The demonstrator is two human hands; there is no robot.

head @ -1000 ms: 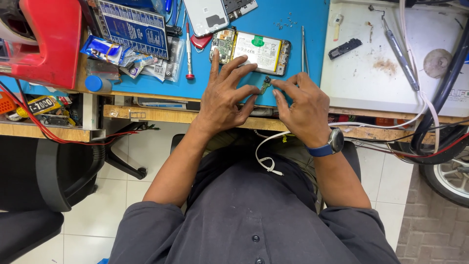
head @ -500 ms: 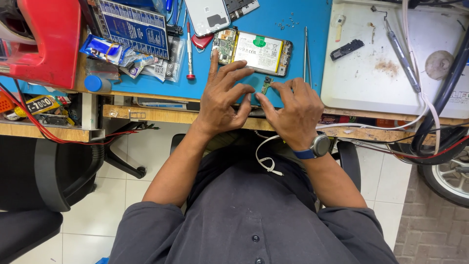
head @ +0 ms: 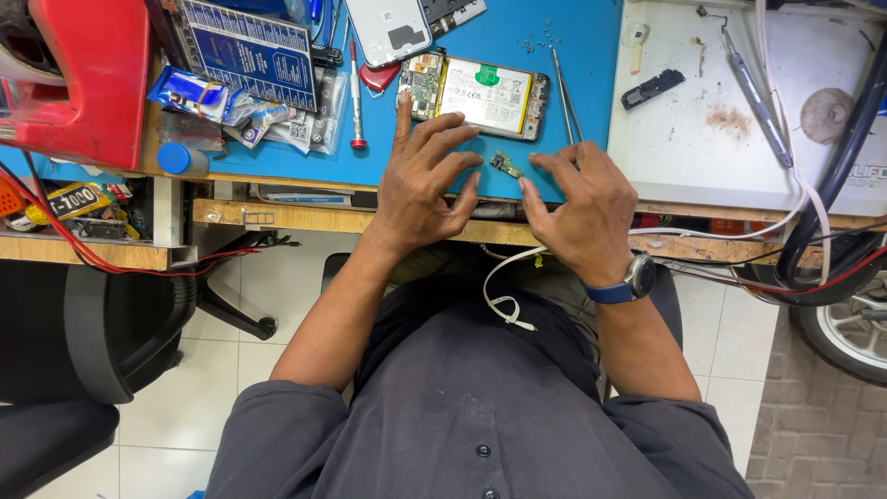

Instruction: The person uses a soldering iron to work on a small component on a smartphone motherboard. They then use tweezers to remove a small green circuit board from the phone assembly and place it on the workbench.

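From the head camera, looking straight down, both hands rest at the near edge of a blue mat (head: 573, 55) that covers the desk (head: 305, 218).

The left hand (head: 427, 180) lies palm down with its fingers spread and loosely open. Its forefinger reaches up toward the opened phone (head: 476, 92), which lies just beyond the fingertips with its battery and green circuit board showing; whether the fingertip touches the phone's corner cannot be told. This hand grips nothing.

The right hand (head: 584, 205) is also palm down, fingers slightly curled and open, with a dark watch on a blue strap (head: 628, 282) at the wrist. It holds nothing either.

Between the two hands, on the mat, lies a small green circuit board piece (head: 505, 164). It sits just beside the right hand's forefinger tip and near the left hand's middle fingers, close to the front edge of the desk.

A pair of tweezers (head: 565, 92) lies on the mat just right of the opened phone. A red-handled screwdriver (head: 355, 92) lies to the left of the phone, and a white phone back cover (head: 388, 28) sits above it. Farther left are a dark blue printed card (head: 245, 46), some small packets (head: 199, 97), and a red tool case (head: 88, 83). To the right, a white board (head: 739, 176) carries a small black part (head: 651, 88). A white cable (head: 504, 286) hangs over the person's dark shirt.
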